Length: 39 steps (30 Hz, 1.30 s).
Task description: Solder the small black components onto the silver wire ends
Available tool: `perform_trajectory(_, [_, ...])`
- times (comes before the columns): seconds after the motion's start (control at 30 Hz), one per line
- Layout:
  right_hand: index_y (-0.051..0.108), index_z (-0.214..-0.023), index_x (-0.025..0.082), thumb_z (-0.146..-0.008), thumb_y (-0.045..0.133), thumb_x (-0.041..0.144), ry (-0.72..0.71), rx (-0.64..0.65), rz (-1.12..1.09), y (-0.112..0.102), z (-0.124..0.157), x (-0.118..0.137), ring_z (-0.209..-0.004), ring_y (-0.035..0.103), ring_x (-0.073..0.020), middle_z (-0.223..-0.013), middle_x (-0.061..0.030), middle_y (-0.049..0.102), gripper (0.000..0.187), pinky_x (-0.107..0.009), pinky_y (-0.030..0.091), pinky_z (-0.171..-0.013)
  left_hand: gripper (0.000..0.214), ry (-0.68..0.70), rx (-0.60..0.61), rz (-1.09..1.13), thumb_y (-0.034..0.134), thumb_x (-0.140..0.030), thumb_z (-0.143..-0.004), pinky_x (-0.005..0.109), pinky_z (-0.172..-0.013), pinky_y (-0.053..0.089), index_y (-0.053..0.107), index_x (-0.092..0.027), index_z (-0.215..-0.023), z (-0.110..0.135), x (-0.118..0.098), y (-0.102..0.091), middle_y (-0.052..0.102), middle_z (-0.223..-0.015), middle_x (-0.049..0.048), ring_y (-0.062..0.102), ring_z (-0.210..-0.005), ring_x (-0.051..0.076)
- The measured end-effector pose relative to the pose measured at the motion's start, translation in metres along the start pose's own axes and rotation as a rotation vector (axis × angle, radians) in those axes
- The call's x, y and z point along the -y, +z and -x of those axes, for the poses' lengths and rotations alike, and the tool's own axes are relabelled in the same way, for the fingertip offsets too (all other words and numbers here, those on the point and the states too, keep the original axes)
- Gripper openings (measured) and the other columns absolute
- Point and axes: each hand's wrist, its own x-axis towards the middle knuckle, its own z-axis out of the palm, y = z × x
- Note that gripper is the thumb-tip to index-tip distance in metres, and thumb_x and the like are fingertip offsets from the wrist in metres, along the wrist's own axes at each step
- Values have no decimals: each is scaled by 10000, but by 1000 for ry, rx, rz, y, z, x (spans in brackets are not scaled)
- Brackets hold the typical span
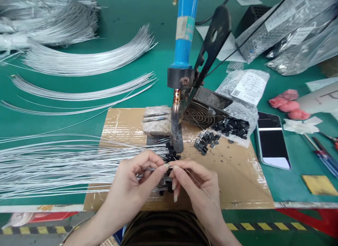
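My left hand (139,179) is closed in a pinch, its fingertips meeting those of the other hand; what it grips is too small to make out. Between the pinched fingers of my right hand (196,180) is a thin wire (202,187), trailing back across the palm. Under both hands lie many white wires (79,161) with black connectors (171,152) at their ends. Just above my fingertips hangs the tip of a blue-handled soldering iron (175,122), clamped in a black bracket (213,34).
A cardboard sheet (237,182) covers the green table. Loose black connectors (206,140) lie right of the iron, near a spilling plastic bag (245,87) and a phone (273,138). A whitish block (157,128) stands behind the wires. Bundled wires (89,59) lie at left.
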Motion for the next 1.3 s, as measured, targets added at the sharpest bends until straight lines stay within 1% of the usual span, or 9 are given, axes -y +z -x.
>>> perform_trajectory(0.17, [859,-933,228,-918,820,338,56,6,-98,1,-2,-3,-473,614,-90,-672,5,710,118,-177,551,-429,252,9,-5,17,673,-400,-988,248,-528,370,691,-195,-841,4,4,2,683,-675,1,556,-589,136])
perform_trajectory(0.3, [858,-900,225,-905,833,347,94,-8,-127,1,-2,-2,-468,612,-87,-672,6,713,125,-171,537,-419,262,3,17,13,657,-417,-1003,256,-515,332,677,-203,-853,6,5,2,649,-665,-11,507,-570,128])
perform_trajectory(0.43, [861,-900,221,-896,845,341,114,6,-184,0,-2,-4,-458,603,-78,-663,7,708,120,-153,515,-396,275,-7,17,-1,645,-427,-1008,260,-523,329,668,-205,-848,7,7,4,630,-658,-12,520,-582,132])
perform_trajectory(0.53, [859,-875,218,-878,862,336,150,22,-220,-2,-3,-5,-431,590,-63,-652,10,710,118,-133,500,-384,279,-6,19,16,647,-429,-1004,259,-528,341,672,-203,-843,6,7,4,645,-667,-4,546,-596,137])
perform_trajectory(0.73, [842,-769,190,-825,898,345,224,35,-281,-3,-8,-2,-388,578,-63,-614,3,713,174,-123,481,-351,244,0,39,15,655,-378,-995,248,-552,415,694,-193,-841,4,6,2,693,-708,21,601,-631,151])
perform_trajectory(0.83, [842,-764,189,-827,899,330,232,44,-310,-3,-8,-1,-396,589,-55,-623,6,722,164,-113,496,-364,242,11,25,22,679,-373,-977,240,-541,435,706,-190,-822,4,6,3,705,-699,25,611,-614,151])
perform_trajectory(1.03, [861,-819,181,-824,897,355,211,27,-307,0,-7,0,-424,609,-69,-635,5,719,178,-146,551,-384,239,27,-51,72,690,-360,-972,227,-542,470,710,-188,-808,4,4,8,709,-672,23,632,-594,147])
perform_trajectory(1.17, [866,-836,190,-829,891,351,202,17,-314,1,-7,-1,-423,607,-66,-637,4,726,163,-141,546,-388,195,60,-77,61,697,-321,-966,231,-568,499,708,-195,-817,5,7,11,732,-709,30,667,-633,157])
perform_trajectory(1.3, [868,-839,188,-831,887,341,191,-9,-320,2,-7,-3,-426,603,-64,-642,1,729,155,-135,538,-382,186,92,-105,38,685,-308,-971,220,-530,477,702,-201,-820,6,9,14,713,-679,13,647,-588,143])
